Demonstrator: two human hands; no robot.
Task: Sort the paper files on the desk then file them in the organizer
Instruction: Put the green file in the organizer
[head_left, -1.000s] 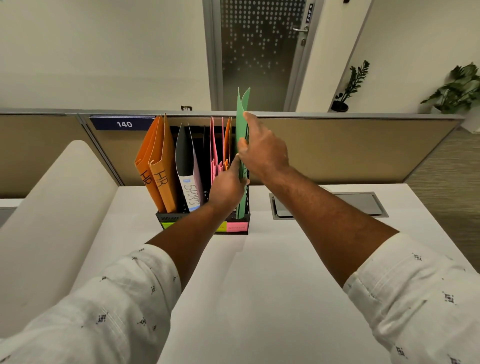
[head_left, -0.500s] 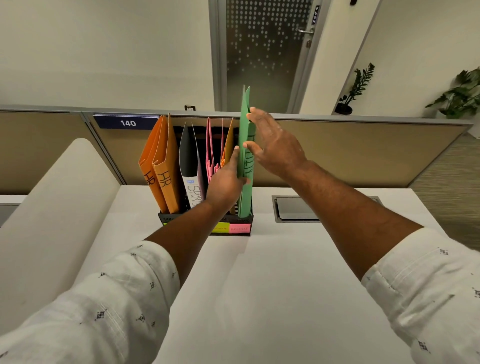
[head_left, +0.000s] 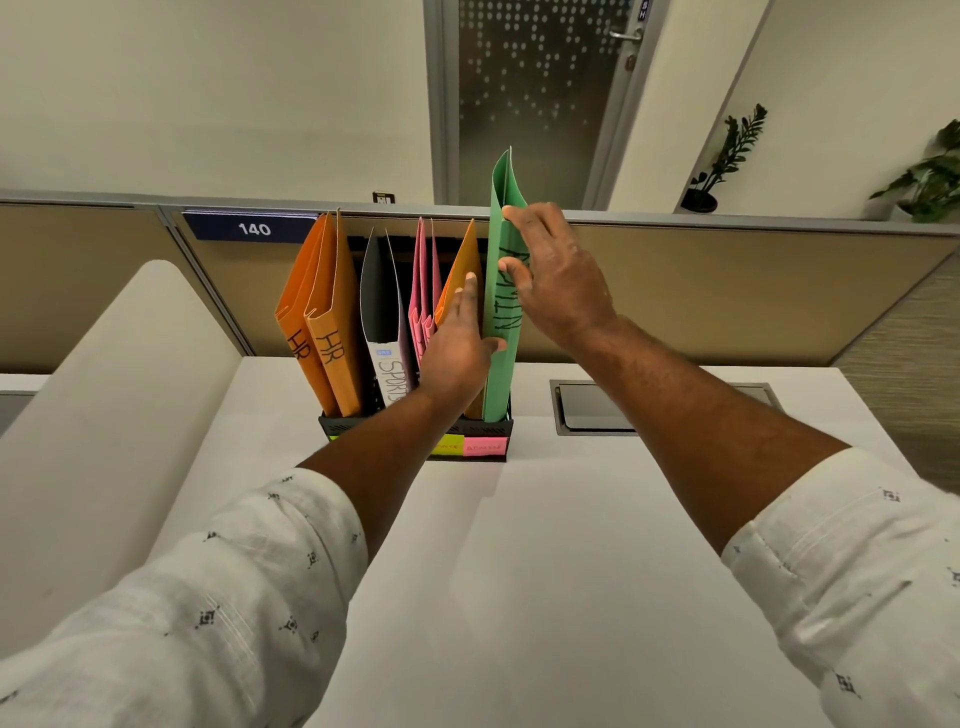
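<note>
Steadying the green file in the organizer, you lay your left hand flat and your right hand spread-fingered against it; it looks light and floppy, so grip near the spine

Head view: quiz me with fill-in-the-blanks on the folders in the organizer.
The green ADMIN folder stands in the ___ slot of the black organizer.
The two orange folders at its left end are marked ___.
The blue partition sign reads ___.
Missing: rightmost; HR; 140.
</note>
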